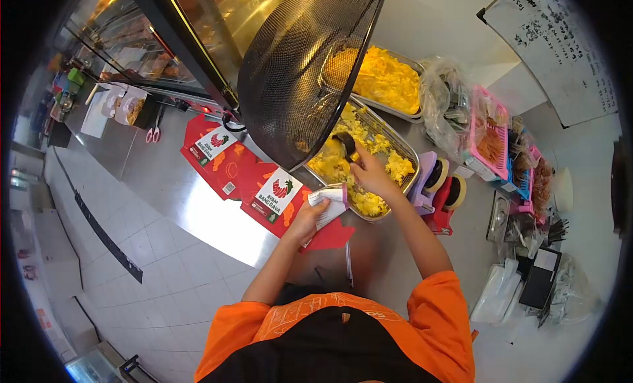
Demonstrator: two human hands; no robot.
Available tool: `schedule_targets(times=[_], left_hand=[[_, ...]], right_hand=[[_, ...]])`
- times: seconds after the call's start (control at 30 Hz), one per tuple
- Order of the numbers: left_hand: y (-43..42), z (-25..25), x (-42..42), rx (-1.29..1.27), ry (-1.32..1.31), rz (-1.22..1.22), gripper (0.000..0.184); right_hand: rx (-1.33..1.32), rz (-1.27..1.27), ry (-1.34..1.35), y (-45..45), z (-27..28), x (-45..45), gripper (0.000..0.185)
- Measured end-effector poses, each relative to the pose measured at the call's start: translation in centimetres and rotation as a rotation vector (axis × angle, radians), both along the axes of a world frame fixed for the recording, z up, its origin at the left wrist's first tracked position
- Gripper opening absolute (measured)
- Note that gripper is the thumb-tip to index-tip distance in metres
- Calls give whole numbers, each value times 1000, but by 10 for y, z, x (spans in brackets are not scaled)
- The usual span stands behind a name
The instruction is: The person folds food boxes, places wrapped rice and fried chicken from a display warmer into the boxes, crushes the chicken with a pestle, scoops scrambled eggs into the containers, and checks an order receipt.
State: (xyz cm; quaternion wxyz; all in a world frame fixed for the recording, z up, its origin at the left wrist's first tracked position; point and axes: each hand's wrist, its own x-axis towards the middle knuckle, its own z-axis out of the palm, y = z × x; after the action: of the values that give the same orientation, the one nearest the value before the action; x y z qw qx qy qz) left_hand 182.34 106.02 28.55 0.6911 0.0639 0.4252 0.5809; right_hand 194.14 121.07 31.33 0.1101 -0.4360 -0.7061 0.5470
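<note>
My right hand (pixel 373 175) is closed round the handle of a black scoop (pixel 344 144). The scoop's head is down in the yellow scrambled egg (pixel 361 129), which fills much of a metal tray (pixel 411 149). Near the tray's front left corner, my left hand (pixel 304 223) grips a small white paper packet (pixel 328 208) with printing and a purple edge. Whether anything is inside the packet is hidden. Red cardboard boxes (pixel 231 165) with white "Ayam Bang Dava" labels lie beside and under my left hand.
A black mesh cover (pixel 297 73) hangs over the trays' left side. Behind is a second tray of yellow food (pixel 389 80). To the right stand tape dispensers (pixel 432 182), a pink basket (pixel 489 129) and plastic bags (pixel 443 99). Scissors (pixel 153 132) lie at the left, by a glass display case (pixel 151 47).
</note>
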Motion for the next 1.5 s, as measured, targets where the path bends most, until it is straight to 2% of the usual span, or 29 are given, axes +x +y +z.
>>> schedule_targets(times=[0.1,0.2,0.3,0.33,0.43,0.5,0.6,0.7,0.77,0.87,1.03,1.2,1.33,1.43,1.5], left_hand=[[-2,-3,3,37,38,-4,28],[-3,-2,13,48,91,32,28],[-7,-5,20,91,118,46,27],[-7,-9,20,103,109,52,27],[-8,-14,19,112,64,81,27],[-8,-15,20,114,27,88,28],[-8,-17,17,118,7,64,28],[-7,-11,18,100,35,86,28],[-7,-19,16,117,63,72,28],[-9,-12,18,91,54,84,27],[-8,-13,19,83,2,112,27],[-6,-12,20,143,30,62,27],[-7,-2,33,127,68,17,28],[-8,-9,43,121,81,43,31],[-7,-12,44,121,68,78,29]], right_hand=[[838,89,-213,28,-21,-15,65],[1121,122,-432,61,-32,-19,73],[1268,240,-550,74,-46,-12,66],[1158,270,-577,62,-36,-10,61],[640,298,-604,20,-4,7,70],[528,402,-593,-1,-4,37,65],[269,513,-386,1,9,73,60],[195,457,-347,17,47,52,56],[465,319,-311,37,5,35,58],[563,339,-322,37,-33,15,56],[563,539,-610,-26,29,45,55],[509,610,-739,-15,56,77,51],[671,390,-677,13,38,67,53],[499,358,-493,27,-4,73,57],[544,464,-509,13,-6,75,58]])
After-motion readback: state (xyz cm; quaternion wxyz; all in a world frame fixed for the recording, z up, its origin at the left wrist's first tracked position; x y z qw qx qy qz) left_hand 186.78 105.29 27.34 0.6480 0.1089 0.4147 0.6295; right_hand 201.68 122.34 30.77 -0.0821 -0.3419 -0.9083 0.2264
